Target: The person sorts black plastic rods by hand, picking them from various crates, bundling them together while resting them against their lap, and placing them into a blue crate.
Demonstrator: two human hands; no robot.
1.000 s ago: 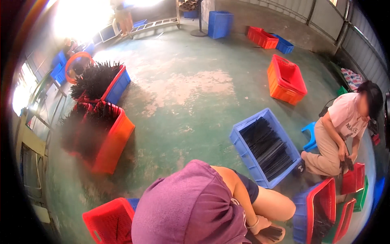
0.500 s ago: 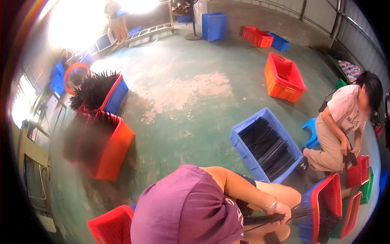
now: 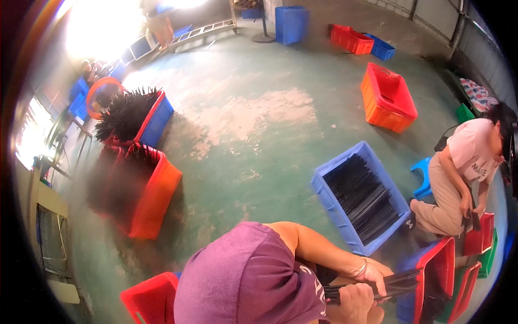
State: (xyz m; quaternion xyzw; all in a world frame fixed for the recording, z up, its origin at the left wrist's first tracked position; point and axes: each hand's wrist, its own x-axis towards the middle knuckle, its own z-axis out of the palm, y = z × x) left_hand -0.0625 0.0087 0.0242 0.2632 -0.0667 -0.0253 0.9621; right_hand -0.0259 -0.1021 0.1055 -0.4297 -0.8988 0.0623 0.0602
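My left arm, in a purple sleeve with a bracelet at the wrist, reaches to the right. My left hand (image 3: 374, 274) is closed on a bundle of thin black strips (image 3: 402, 283) in front of my legs. My right hand (image 3: 354, 302) wraps round the same bundle, nearer to my body. The bundle's far end spreads towards a red-rimmed blue crate (image 3: 443, 259) with more dark strips inside. Beyond my hands stands a light blue crate (image 3: 319, 186) filled with black strips (image 3: 359, 200) lying lengthwise.
On the right a person (image 3: 458, 162) bends over a red basket (image 3: 479, 235), hands on dark pieces. A blue stool (image 3: 423, 178) stands beside them. Crates (image 3: 162, 200) heaped with black strips are on the left. A red crate (image 3: 388, 97) sits farther off; another red one (image 3: 151, 299) is behind me.
My right hand has come into view and closed on the bundle beside my left hand. The strips fan out more towards the crate. The whole view has shifted slightly.
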